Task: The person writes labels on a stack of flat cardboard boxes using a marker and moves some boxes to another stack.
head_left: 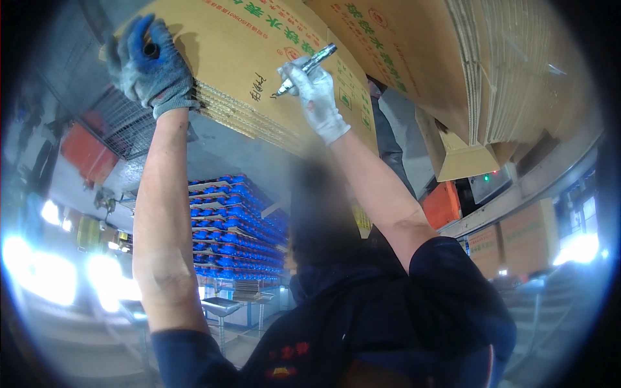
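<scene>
We see the right hand (315,97) closed around a silver marker (306,66) slanting up-right, tip touching the top cardboard sheet (272,58) at upper centre, while the left hand (150,64) in the upper left clamps the stack's edge.

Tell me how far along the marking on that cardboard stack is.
Done: a handwritten black mark already sits on the top flat cardboard sheet. In hand: the right hand holds a silver marker, tip on the sheet beside that mark, while the left hand grips the stack's edge. What remains cannot be told.
</scene>
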Motion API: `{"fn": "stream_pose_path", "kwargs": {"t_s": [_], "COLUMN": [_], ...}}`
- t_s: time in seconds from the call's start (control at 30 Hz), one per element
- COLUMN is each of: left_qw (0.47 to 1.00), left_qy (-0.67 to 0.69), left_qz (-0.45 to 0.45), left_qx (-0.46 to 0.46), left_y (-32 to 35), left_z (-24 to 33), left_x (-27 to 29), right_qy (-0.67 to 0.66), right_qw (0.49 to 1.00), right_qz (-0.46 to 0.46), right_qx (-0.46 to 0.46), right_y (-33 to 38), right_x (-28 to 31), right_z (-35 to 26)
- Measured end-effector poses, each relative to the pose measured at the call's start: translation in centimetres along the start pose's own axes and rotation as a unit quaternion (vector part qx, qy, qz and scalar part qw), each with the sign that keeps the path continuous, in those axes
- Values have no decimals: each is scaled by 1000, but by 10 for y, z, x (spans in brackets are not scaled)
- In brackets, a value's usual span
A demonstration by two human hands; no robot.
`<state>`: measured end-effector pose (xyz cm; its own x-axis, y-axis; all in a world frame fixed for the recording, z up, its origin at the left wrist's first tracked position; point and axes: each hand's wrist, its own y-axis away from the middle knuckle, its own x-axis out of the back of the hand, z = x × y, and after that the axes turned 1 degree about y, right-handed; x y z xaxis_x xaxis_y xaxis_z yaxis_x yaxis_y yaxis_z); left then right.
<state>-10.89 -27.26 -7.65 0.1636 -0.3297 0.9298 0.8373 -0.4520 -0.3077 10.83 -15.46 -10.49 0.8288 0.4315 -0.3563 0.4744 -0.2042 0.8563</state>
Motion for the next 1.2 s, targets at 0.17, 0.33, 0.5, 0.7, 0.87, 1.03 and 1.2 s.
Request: {"fn": "stream_pose_path", "kwargs": {"t_s": [0.17, 0.33, 0.5, 0.7, 0.87, 1.03, 1.2], "left_qw": [998, 995, 997, 997, 1000, 1000, 999], "left_qy": [27, 98, 66, 50, 1, -11, -27], "left_qz": [-36, 29, 41, 47, 6, 6, 0], "left_qx": [54, 16, 28, -24, 10, 5, -18], "left_y": [-2, -5, -3, -8, -10, -6, -6], "left_z": [11, 27, 7, 12, 17, 10, 9], "left_x": [5, 10, 13, 3, 5, 4, 3], "right_qy": [-21, 257, 567, 191, 49, -39, -34], "right_qw": [1000, 937, 665, 911, 995, 995, 998], "right_qz": [11, -101, -69, -95, -81, -97, -58], "right_qx": [11, 213, 481, 353, 25, -9, -7], "right_y": [-1, 38, 37, 59, 23, 16, 16], "right_x": [-1, 9, 26, 16, -14, -19, -20], "right_z": [1, -25, -102, -103, -22, 2, 6]}}
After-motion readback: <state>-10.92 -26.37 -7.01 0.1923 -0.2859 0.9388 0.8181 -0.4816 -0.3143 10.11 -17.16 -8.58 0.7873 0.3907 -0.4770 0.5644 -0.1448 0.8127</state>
